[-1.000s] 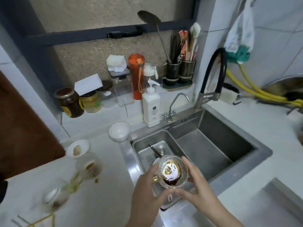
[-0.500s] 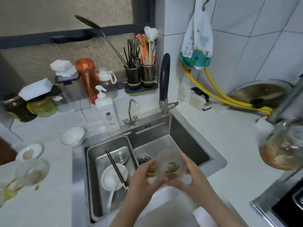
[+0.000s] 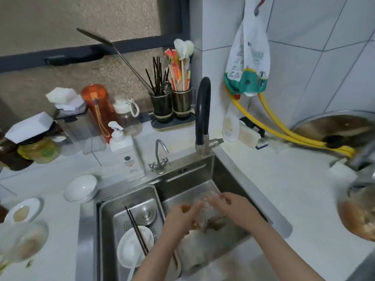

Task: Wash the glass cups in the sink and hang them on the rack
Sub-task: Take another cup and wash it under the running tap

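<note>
A clear glass cup with brown dregs is tipped on its side low over the deep right basin of the steel sink. My left hand grips its near side and my right hand curls over its far side. Brown liquid and bits show below the cup near the basin floor. Two more blurred glass cups stand on the counter at the far left. No hanging rack can be made out.
The black swivel tap stands behind the basin beside a small chrome tap. An inset tray on the left holds a white bowl with chopsticks. A soap pump bottle, jars and utensil holders line the back. A glass jar sits at the right edge.
Both hands carried the cup down and away into the right basin and tipped it onto its side, spilling the brown dregs. The view swung right along the counter.
</note>
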{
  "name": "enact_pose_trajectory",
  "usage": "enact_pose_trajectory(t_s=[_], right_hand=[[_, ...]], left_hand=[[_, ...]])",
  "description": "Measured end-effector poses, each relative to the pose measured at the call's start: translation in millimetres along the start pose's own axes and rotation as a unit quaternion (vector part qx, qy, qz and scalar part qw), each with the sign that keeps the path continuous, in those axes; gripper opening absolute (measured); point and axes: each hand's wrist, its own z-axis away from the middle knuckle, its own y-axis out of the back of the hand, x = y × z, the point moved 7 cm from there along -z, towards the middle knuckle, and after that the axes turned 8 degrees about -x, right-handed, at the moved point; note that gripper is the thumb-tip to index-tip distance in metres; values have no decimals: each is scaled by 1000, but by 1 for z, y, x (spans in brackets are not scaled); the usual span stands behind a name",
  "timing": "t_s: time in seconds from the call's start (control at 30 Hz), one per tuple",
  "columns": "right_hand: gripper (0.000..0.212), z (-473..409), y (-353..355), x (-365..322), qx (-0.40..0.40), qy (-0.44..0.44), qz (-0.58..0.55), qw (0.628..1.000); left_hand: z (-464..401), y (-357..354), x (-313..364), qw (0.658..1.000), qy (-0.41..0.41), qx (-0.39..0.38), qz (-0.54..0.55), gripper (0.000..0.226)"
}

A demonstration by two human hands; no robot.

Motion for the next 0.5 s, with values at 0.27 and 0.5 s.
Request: enact_pose_trajectory(t_s=[0.27, 0.5], right_hand=[[71, -56, -4, -2, -22, -70, 108, 991], [73, -71, -7, 2, -25, -88, 37, 995]], left_hand=[[-47, 13, -27, 992, 120, -20, 35, 68], [-47, 30, -7, 993, 53, 68, -78, 54]])
